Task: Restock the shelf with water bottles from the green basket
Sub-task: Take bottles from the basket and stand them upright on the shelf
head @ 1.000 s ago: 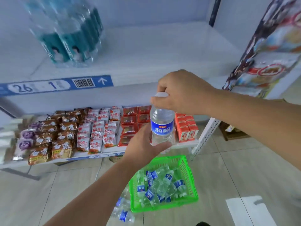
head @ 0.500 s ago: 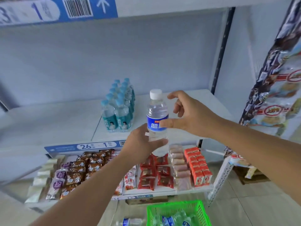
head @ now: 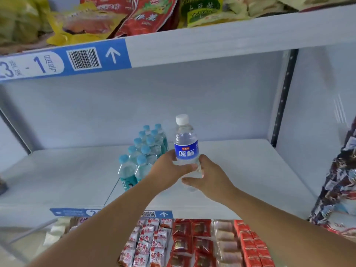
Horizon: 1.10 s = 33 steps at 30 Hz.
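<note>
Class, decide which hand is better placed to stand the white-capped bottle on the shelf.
Probably left: the left hand wraps the water bottle below its label; the right hand holds near the base, which must meet the shelf.

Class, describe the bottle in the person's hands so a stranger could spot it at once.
Find the white middle shelf. Right of its blue-capped bottles, the left hand and right hand hold one upright water bottle. It alone has a white cap and a dark blue label.

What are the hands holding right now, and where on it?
A water bottle, upright: the left hand grips its lower body from the left, and the right hand wraps around near the base.
</note>
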### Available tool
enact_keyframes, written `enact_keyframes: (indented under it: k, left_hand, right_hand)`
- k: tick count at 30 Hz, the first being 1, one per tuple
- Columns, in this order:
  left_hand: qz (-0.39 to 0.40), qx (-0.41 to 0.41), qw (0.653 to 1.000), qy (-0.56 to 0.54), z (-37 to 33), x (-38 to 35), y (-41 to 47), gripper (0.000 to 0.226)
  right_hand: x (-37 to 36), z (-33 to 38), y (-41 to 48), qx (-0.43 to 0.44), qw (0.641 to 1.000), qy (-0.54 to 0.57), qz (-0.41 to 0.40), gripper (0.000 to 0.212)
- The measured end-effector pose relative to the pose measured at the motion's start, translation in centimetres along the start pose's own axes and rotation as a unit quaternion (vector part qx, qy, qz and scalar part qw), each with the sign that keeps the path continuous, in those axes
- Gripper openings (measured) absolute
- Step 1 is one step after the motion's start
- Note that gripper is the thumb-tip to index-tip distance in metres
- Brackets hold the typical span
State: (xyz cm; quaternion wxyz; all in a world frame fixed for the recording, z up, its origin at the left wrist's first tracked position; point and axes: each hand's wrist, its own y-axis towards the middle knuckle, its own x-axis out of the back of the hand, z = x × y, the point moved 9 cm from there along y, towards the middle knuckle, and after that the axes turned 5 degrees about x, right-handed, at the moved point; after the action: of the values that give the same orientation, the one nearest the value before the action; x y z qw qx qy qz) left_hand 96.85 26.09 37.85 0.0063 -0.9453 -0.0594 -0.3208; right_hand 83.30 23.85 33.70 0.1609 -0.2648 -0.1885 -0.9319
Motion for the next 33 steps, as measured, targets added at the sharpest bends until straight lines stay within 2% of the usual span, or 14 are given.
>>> enact_keyframes:
  k: [3, 5, 7, 10, 13, 18, 27, 33]
  left_hand:
    - [-0.051, -0.011, 0.999, 0.0, -1.6, 2.4, 3.4, 0.057]
    - [-0.064, -0.017, 0.997, 0.041, -2.7, 3.6, 5.8, 0.057]
    - [-0.045, -0.021, 0.993, 0.106, -3.4, 3.6, 8.2, 0.054]
    - [-0.019, -0.019, 0.989, 0.145, -3.3, 2.9, 12.0, 0.038]
    - [-0.018, -0.025, 0.986, 0.165, -2.7, 2.3, 15.8, 0.047]
    - [-0.018, -0.015, 0.983, 0.184, -1.4, 1.4, 20.6, 0.061]
    - [-0.031, 0.013, 0.984, 0.176, 0.8, 0.7, 26.3, 0.07]
    - [-0.062, 0.009, 0.985, 0.162, 1.7, 1.1, 27.5, 0.074]
  right_hand:
    - [-0.2, -2.0, 2.7, -0.018, 1.0, -0.013, 0.007, 0.054]
    - [-0.6, -3.5, 4.6, -0.03, 0.999, -0.026, 0.01, 0.052]
    - [-1.1, -5.3, 6.7, -0.044, 0.999, -0.018, 0.004, 0.052]
    - [-1.7, -7.5, 9.9, -0.067, 0.998, -0.021, 0.0, 0.057]
    - [-2.2, -9.7, 13.3, -0.078, 0.996, -0.039, -0.004, 0.068]
    - [-2.9, -12.0, 17.9, -0.086, 0.996, -0.029, -0.01, 0.071]
    - [-4.3, -14.8, 22.8, -0.116, 0.993, 0.014, -0.02, 0.058]
    - [-4.7, -15.2, 25.4, -0.102, 0.994, -0.023, 0.005, 0.06]
